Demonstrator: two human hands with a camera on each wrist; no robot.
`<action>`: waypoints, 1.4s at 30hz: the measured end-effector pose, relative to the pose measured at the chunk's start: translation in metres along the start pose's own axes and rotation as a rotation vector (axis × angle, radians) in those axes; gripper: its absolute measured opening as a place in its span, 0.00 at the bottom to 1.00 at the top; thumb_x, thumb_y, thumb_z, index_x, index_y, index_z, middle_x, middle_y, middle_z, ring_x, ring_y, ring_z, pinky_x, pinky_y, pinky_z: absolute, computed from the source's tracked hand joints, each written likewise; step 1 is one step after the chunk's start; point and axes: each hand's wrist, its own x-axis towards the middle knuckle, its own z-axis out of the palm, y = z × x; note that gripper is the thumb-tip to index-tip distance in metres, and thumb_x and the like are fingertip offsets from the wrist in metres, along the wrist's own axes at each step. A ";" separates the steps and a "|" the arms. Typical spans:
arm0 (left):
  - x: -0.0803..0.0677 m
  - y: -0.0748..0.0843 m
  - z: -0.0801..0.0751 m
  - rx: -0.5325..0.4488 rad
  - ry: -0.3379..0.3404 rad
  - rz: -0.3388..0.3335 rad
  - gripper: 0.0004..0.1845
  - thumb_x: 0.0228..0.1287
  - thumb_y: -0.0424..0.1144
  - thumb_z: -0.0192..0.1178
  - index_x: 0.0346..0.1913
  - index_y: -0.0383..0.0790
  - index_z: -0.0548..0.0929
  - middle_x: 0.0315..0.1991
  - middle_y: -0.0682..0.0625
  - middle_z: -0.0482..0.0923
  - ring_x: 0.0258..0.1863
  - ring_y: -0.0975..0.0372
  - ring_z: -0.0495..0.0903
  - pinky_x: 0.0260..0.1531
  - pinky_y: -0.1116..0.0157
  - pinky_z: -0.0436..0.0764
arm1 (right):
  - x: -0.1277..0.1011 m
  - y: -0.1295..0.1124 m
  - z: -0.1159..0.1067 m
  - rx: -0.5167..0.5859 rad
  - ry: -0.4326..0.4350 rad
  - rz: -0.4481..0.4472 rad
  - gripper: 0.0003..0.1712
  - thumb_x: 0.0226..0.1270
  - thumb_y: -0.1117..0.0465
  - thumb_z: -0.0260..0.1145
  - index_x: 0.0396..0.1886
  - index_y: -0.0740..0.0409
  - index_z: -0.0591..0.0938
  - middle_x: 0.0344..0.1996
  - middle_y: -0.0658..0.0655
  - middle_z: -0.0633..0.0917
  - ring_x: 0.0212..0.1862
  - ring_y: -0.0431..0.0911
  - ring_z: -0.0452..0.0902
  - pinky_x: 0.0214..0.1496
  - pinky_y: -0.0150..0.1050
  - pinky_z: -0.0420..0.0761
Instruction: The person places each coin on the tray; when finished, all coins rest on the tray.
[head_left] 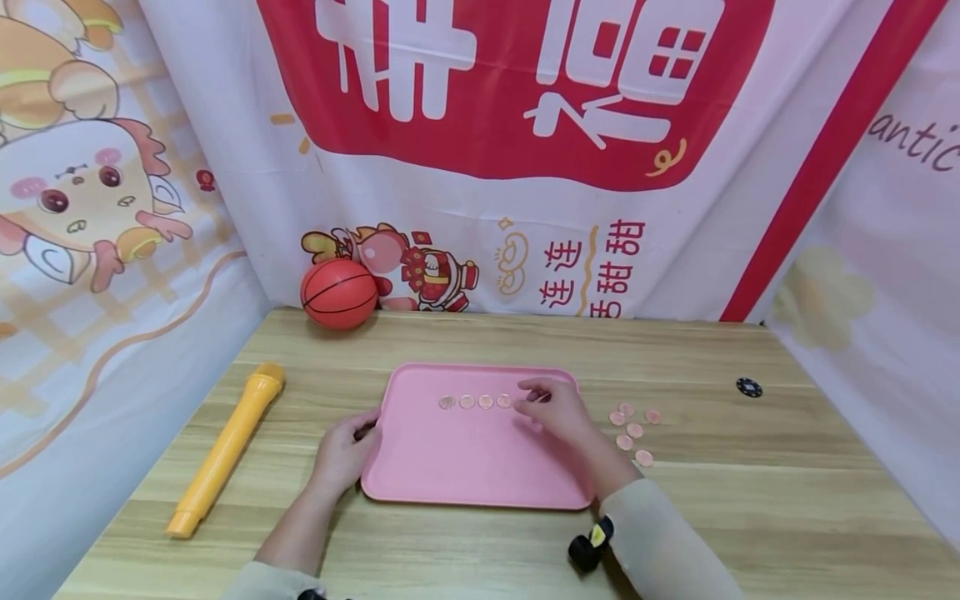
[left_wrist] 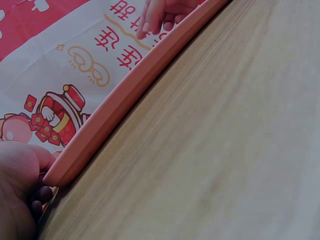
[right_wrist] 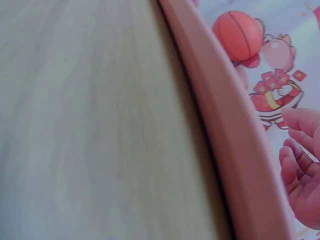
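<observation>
A pink tray (head_left: pixel 480 467) lies on the wooden table, and a short row of copper-coloured coins (head_left: pixel 486 402) runs across its upper middle. At the tray's left edge my left hand (head_left: pixel 345 454) grips the rim, thumb at the top of it and fingers lower down, as the left wrist view shows. My right hand (head_left: pixel 555 408) hovers over the tray's right part, fingertips close to the row's right end. Its thumb and fingers are loosely bent and apart, with nothing seen between them in the right wrist view (right_wrist: pixel 302 170).
Right of the tray, several more loose coins (head_left: pixel 634 430) lie on the table (head_left: pixel 750 500). A black poker chip (head_left: pixel 748 387) sits farther right. On the left is a yellow toy microphone (head_left: pixel 225 454); a red toy basketball (head_left: pixel 339 293) stands at the back by the printed cloth (head_left: pixel 487 200).
</observation>
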 end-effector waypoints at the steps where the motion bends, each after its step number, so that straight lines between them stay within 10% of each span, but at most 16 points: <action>1: 0.000 0.000 0.000 -0.002 -0.001 0.001 0.19 0.67 0.34 0.57 0.59 0.32 0.80 0.55 0.34 0.80 0.52 0.49 0.79 0.55 0.55 0.76 | -0.002 0.000 -0.004 -0.011 0.010 -0.007 0.21 0.57 0.62 0.73 0.51 0.61 0.84 0.34 0.57 0.84 0.31 0.43 0.77 0.32 0.35 0.79; 25: 0.001 -0.001 0.000 0.013 0.011 0.004 0.19 0.67 0.36 0.57 0.59 0.33 0.80 0.54 0.35 0.81 0.51 0.50 0.80 0.53 0.56 0.77 | -0.060 0.046 -0.094 0.104 0.074 0.135 0.29 0.65 0.59 0.68 0.63 0.65 0.75 0.41 0.56 0.78 0.25 0.40 0.74 0.20 0.33 0.75; 34: 0.001 0.000 0.001 0.005 0.005 -0.001 0.19 0.67 0.35 0.57 0.59 0.32 0.80 0.55 0.34 0.80 0.52 0.49 0.80 0.55 0.54 0.76 | -0.081 0.065 -0.121 -0.019 0.050 0.233 0.35 0.65 0.47 0.68 0.67 0.58 0.73 0.53 0.60 0.78 0.48 0.44 0.72 0.44 0.31 0.79; 42: 0.001 0.000 0.000 0.005 0.005 -0.006 0.20 0.67 0.35 0.57 0.59 0.33 0.80 0.54 0.35 0.80 0.52 0.49 0.80 0.55 0.55 0.76 | -0.093 0.079 -0.131 -0.166 0.026 0.186 0.36 0.58 0.46 0.73 0.61 0.61 0.77 0.52 0.61 0.83 0.48 0.44 0.76 0.45 0.31 0.76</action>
